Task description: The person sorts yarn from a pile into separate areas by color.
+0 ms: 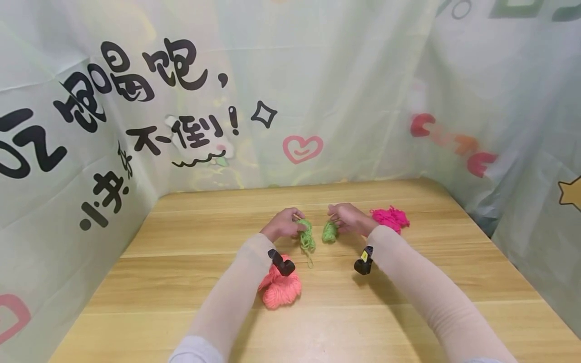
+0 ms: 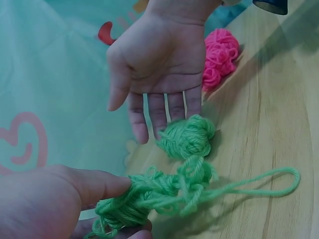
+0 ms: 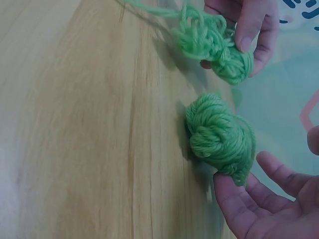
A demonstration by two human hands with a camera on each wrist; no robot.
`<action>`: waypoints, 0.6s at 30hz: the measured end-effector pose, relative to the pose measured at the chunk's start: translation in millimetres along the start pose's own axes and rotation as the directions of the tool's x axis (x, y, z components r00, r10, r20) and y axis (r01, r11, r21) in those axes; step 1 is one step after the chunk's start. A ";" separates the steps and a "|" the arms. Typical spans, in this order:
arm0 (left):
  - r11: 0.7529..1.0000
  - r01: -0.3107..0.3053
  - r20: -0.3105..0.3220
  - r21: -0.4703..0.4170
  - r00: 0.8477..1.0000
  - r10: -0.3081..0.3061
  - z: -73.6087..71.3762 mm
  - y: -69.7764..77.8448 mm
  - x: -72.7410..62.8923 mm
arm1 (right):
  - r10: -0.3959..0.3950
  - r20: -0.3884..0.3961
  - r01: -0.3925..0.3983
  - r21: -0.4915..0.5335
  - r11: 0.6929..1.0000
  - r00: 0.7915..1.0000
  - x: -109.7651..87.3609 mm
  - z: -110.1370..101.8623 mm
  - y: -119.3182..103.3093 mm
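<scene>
My left hand (image 1: 287,223) pinches a loose, tangled bundle of green yarn (image 2: 159,194) between thumb and fingers. A long loop of yarn trails from that bundle toward the near side. To its right lies a second, tighter ball of green yarn (image 3: 219,134) on the wooden table. My right hand (image 1: 348,218) is beside this ball, fingers extended and thumb held apart. In the right wrist view its fingertips (image 3: 227,181) are right at the ball's lower end. The two green pieces sit close together, with a small gap between them in the head view.
A bright pink yarn bundle (image 1: 391,219) lies on the wooden table (image 1: 181,282) beyond my right wrist. Coral yarn (image 1: 282,291) lies below my left forearm, partly hidden by it. A printed curtain (image 1: 354,101) hangs behind the table and along its sides.
</scene>
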State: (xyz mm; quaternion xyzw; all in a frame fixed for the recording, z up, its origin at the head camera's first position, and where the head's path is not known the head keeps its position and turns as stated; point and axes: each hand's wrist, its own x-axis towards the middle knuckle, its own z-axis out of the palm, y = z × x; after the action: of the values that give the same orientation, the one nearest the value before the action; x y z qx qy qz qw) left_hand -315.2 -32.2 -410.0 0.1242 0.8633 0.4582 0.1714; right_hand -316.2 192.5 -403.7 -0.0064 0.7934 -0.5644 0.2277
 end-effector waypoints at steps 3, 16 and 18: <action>1.000 0.004 -0.014 -0.005 1.000 -0.004 1.8 0.2 2.6 | -0.002 -0.004 0.002 0.005 1.000 1.000 0.6 0.7 0.0; 0.997 -0.019 -0.069 0.074 0.997 0.024 9.7 4.5 7.8 | -0.020 0.006 0.020 0.044 0.999 1.000 5.2 4.7 1.0; 0.995 -0.029 -0.074 0.095 0.997 0.036 11.3 5.2 9.4 | -0.015 0.007 0.015 0.050 0.999 1.000 5.1 5.3 0.4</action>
State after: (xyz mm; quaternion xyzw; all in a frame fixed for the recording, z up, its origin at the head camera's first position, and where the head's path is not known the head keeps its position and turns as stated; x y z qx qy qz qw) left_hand -318.8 -17.3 -413.3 0.1287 0.8876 0.4242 0.1251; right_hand -318.7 186.6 -407.2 -0.0088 0.7782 -0.5857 0.2266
